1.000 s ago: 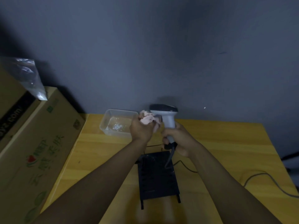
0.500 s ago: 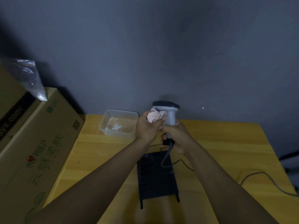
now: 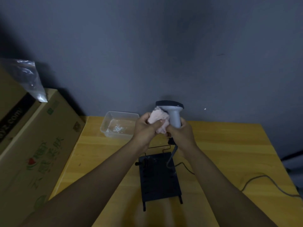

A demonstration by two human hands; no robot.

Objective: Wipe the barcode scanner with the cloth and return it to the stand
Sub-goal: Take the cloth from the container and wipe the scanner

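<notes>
A grey barcode scanner (image 3: 174, 114) with a dark head is held upright above the table by its handle in my right hand (image 3: 182, 134). My left hand (image 3: 144, 129) grips a crumpled pink cloth (image 3: 158, 122) pressed against the left side of the scanner's neck and handle. The scanner's cable (image 3: 171, 158) hangs from the handle base down over the black stand (image 3: 158, 177), which lies on the yellow wooden table (image 3: 229, 153) below my hands.
A clear plastic container (image 3: 118, 124) sits at the table's back left, close to my left hand. Large cardboard boxes (image 3: 32, 145) with a plastic bag on top stand at the left. A cable (image 3: 265, 181) trails across the table's right side. A grey wall rises behind.
Both hands have come closer together. The cloth has slid from under the scanner's head down onto the neck and handle, and the scanner sits slightly higher and more upright.
</notes>
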